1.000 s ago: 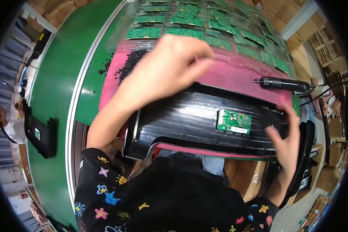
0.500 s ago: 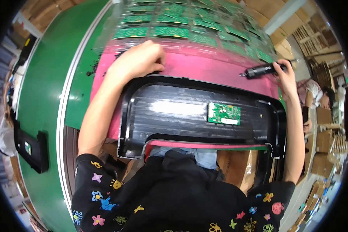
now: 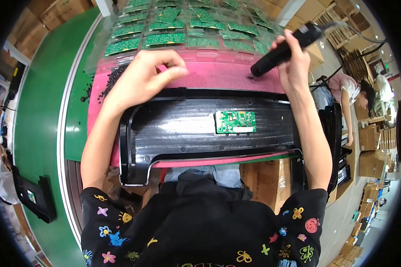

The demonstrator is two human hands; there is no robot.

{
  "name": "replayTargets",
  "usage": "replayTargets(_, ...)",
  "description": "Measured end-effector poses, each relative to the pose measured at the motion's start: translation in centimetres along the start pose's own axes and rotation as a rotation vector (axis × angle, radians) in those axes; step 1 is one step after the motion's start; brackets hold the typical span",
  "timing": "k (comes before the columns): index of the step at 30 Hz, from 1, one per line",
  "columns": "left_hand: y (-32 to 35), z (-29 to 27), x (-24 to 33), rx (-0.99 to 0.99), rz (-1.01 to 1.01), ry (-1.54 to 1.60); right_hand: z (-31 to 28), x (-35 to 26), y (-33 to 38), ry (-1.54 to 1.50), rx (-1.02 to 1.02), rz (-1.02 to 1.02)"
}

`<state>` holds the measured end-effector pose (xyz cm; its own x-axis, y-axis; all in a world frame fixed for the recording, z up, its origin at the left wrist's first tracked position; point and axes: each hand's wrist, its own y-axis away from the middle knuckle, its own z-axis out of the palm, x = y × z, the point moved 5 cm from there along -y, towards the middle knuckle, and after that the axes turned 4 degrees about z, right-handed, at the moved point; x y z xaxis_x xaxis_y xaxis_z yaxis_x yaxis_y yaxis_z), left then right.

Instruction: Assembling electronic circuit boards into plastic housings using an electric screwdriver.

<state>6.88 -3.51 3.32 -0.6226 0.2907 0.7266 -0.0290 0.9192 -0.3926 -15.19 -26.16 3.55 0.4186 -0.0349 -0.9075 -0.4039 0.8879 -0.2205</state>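
Observation:
A black plastic housing (image 3: 182, 133) with a U-shaped cut-out lies in front of me, its inside facing up. On its floor rests a green circuit board (image 3: 236, 122) with a white connector along the near edge. My left hand (image 3: 151, 75) is over the housing's far left corner, thumb and forefinger brought together in a pinch. Whatever is between those fingertips is too small to make out. In my right hand (image 3: 294, 64) is a black electric screwdriver (image 3: 276, 58), held slanting, its bit pointing down left above the pink mat (image 3: 209, 80) beyond the housing.
Small black screws (image 3: 112, 82) lie heaped at the mat's left. Clear trays of green circuit boards (image 3: 165, 38) stand along the far side. Another black housing (image 3: 33, 196) is at far left across the green surface. A cable (image 3: 361, 35) trails from the screwdriver. Another person (image 3: 347, 89) works at right.
The screwdriver has swung up and left, its bit now tilted downward. My left hand has opened from its curl into a pinch. The view has shifted, so the housing appears farther left.

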Motion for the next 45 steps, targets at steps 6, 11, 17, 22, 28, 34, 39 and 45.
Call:
replayTargets(6,-0.5,3.4,5.4,-0.157,0.237,-0.148,3.7,-7.1,7.3,-0.487,-0.233,-0.096)
replayTargets(11,-1.4,4.9,8.0,-0.222,0.318,0.035,5.5,-10.8,12.2,-0.545,-0.413,-0.195)
replayTargets(17,-2.0,5.8,7.3,-0.17,0.35,0.214,5.3,-11.1,13.1,-0.47,-0.394,-0.275)
replayTargets(22,-2.5,5.8,7.7,-0.306,0.317,0.211,5.2,-11.6,13.5,-0.412,-0.46,-0.384)
replayTargets(28,-1.7,7.3,7.2,-0.466,0.368,0.555,6.8,-10.6,13.8,-0.572,-0.556,-0.392)
replayTargets(34,-1.5,6.4,7.5,-0.368,0.444,0.162,7.0,-9.0,12.9,-0.521,-0.555,-0.301)
replayTargets(39,-1.9,5.7,6.7,-0.146,0.39,-0.188,5.0,-8.8,11.5,-0.19,-0.528,-0.163)
replayTargets(45,-1.5,7.2,4.1,-0.387,0.182,-0.238,3.1,-4.2,8.9,-0.084,-0.478,-0.121)
